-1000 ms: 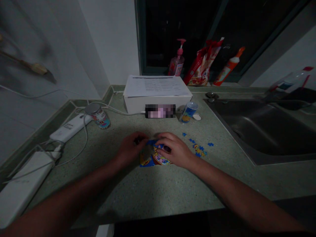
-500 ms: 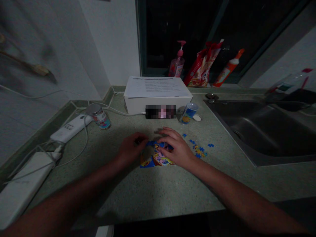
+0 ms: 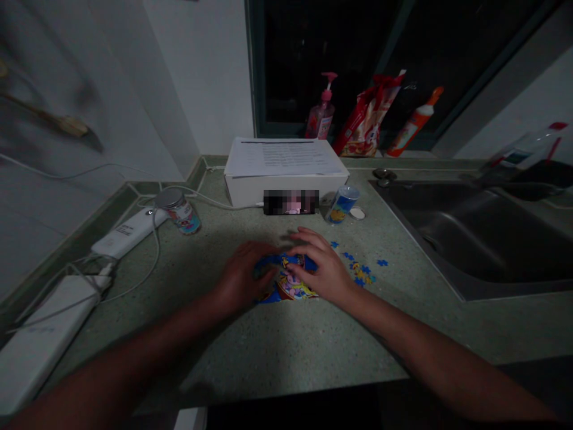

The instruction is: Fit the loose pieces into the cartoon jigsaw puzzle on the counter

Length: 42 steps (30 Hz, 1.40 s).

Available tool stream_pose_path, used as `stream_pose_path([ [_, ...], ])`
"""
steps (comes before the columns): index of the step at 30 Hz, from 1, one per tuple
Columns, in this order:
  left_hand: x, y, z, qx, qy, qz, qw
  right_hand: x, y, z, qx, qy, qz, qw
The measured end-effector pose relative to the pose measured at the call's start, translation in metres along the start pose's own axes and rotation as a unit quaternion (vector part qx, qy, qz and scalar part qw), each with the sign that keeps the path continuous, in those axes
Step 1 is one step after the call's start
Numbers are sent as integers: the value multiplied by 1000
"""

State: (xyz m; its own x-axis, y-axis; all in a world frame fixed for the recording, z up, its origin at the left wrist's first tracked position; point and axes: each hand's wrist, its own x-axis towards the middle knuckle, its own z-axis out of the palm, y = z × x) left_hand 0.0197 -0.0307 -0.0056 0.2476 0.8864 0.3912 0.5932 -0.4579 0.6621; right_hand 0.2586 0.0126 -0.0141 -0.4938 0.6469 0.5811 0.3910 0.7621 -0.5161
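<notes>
A small assembled section of jigsaw puzzle with a bright cartoon picture and blue edges lies on the speckled green counter. My left hand covers its left side, fingers curled over the pieces. My right hand grips its right side, with the fingers spread across the top. Much of the section is hidden under both hands. Several loose blue and yellow puzzle pieces lie just right of my right hand, not touching it.
A white box topped with printed paper stands behind the hands, beside a blue cup and a metal-lidded can. A steel sink lies right; white power banks and cables lie left. Bottles stand along the window.
My left hand has slid right from the section's upper-left edge and now covers its left side. My right hand has shifted slightly, and the pieces under my hands sit closer together.
</notes>
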Motion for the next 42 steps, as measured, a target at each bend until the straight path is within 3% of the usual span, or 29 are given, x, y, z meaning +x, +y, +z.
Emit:
stream_pose_path([
  [8,1,1,0,14,-8,31,999,-1,0,4,10,-22,2,1000],
  [18,-2,-7,5,24,30,106,994,-2,2,7,15,-20,-21,999],
  [22,-3,-4,4,29,14,84,996,-2,2,7,5,-33,-27,999],
  [29,-3,-4,2,64,-68,28,995,-3,6,-2,-35,-57,-15,998],
  [34,-4,-4,2,96,-120,-4,988,-5,7,-7,-52,-110,-10,993],
  [42,-3,-2,3,110,-146,-8,983,-7,3,-6,-47,-148,-8,988],
])
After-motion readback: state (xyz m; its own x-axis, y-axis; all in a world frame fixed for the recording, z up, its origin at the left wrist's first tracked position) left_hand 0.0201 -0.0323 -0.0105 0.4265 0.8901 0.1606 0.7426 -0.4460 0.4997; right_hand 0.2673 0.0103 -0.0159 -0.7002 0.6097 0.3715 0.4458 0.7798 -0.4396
